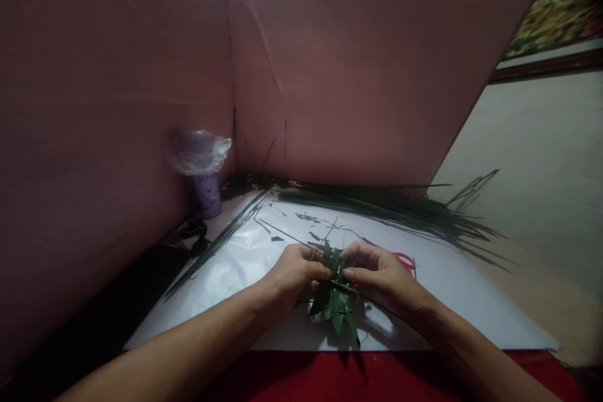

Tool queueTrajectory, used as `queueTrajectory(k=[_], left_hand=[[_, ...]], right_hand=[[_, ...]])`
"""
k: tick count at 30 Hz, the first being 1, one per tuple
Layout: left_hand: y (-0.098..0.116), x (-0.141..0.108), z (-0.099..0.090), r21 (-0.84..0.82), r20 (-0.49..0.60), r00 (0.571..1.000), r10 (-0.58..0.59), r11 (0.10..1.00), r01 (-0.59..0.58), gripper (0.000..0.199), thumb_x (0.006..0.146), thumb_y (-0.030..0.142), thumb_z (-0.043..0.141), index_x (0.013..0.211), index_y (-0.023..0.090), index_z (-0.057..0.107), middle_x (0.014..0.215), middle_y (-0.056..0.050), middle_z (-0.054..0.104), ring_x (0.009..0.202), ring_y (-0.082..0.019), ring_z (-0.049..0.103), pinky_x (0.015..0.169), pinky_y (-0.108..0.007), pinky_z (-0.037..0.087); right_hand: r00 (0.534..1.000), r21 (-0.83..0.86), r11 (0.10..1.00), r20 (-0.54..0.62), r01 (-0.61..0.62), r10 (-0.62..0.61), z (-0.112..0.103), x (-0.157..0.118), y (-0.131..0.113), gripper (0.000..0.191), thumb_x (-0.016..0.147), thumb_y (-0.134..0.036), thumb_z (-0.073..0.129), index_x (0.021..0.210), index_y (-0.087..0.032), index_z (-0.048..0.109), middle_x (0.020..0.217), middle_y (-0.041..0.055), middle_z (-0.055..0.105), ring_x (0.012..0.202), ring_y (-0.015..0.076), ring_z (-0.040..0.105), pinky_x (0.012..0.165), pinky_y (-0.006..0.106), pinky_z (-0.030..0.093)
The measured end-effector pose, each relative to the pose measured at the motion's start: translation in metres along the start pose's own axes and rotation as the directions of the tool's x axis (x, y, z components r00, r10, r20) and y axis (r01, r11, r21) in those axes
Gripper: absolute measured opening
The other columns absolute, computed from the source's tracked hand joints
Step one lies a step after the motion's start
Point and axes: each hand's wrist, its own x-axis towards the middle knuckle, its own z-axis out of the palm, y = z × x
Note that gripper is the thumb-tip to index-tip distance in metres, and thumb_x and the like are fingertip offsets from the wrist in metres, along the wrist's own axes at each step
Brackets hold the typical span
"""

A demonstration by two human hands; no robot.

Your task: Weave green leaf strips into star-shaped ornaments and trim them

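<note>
A green woven leaf piece (338, 308) with pointed, folded strips hangs between my two hands near the front edge of the white sheet. My left hand (299, 270) pinches its left side between thumb and fingers. On the right side, my right hand (377, 270) has thumb and fingertips closed on the same piece. Thin strips stick out from it past both hands. Red-handled scissors (405, 260) lie partly hidden behind my right hand.
Long green leaves (377, 208) lie along the back of the white sheet (452, 289), more at its left edge (221, 242). Small leaf scraps (306, 218) are scattered behind my hands. A purple cup (207, 195) with clear plastic stands back left. Pink panels (348, 81) rise behind.
</note>
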Motion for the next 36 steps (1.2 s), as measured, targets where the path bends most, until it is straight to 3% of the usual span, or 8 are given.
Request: queueTrajectory(k=[12,17,24,31,36], left_hand=[[-0.0057,0.0006,0.0001,-0.004,0.052,0.998,0.048,0.999,-0.048,0.017,0.054,0.007,0.06,0.07,0.012,0.056,0.066,-0.002,0.057,0.055,-0.01,0.054,0.055,-0.024,0.04],[-0.009,0.0029,-0.0014,0.009,0.048,0.998,0.046,0.999,-0.046,0.024,0.056,0.009,0.061,0.079,0.012,0.059,0.067,-0.001,0.058,0.055,-0.01,0.053,0.055,-0.024,0.04],[-0.0069,0.0023,-0.0014,0.06,0.023,0.995,0.092,0.994,-0.093,0.021,0.055,0.01,0.063,0.075,0.011,0.059,0.065,-0.001,0.058,0.055,-0.01,0.053,0.055,-0.024,0.039],[-0.0067,0.0033,-0.0019,0.07,0.017,0.995,0.094,0.993,-0.095,0.018,0.055,0.011,0.063,0.072,0.012,0.057,0.063,0.0,0.057,0.054,-0.009,0.051,0.055,-0.023,0.039],[-0.0077,0.0032,-0.0025,0.097,0.019,0.995,0.102,0.99,-0.103,0.013,0.058,0.012,0.063,0.07,0.012,0.057,0.06,0.001,0.055,0.051,-0.008,0.049,0.051,-0.021,0.036]], right_hand=[[0.998,-0.112,0.992,0.008,0.06,-0.059,0.0002,-0.0023,-0.004,0.023,0.064,-0.025,0.078,0.081,-0.018,0.063,0.074,-0.0013,0.064,0.066,0.0136,0.059,0.062,0.027,0.043],[0.997,-0.132,0.989,0.035,0.068,-0.063,-0.0002,-0.0014,-0.0038,0.022,0.066,-0.025,0.077,0.082,-0.019,0.063,0.073,-0.0021,0.062,0.068,0.0133,0.059,0.063,0.026,0.043],[0.997,-0.169,0.983,0.031,0.071,-0.067,-0.001,-0.0012,-0.0046,0.023,0.066,-0.028,0.077,0.081,-0.019,0.063,0.068,-0.0029,0.061,0.066,0.0127,0.058,0.061,0.025,0.042],[1.0,-0.175,0.985,0.01,0.014,-0.013,0.0,-0.0018,-0.0014,0.026,0.067,-0.032,0.077,0.084,-0.018,0.063,0.067,-0.0023,0.06,0.062,0.0131,0.058,0.059,0.026,0.044],[0.997,-0.169,0.986,-0.072,-0.001,-0.011,0.001,-0.0029,0.0046,0.029,0.061,-0.035,0.08,0.078,-0.018,0.063,0.065,-0.0013,0.063,0.058,0.0146,0.058,0.055,0.027,0.045]])
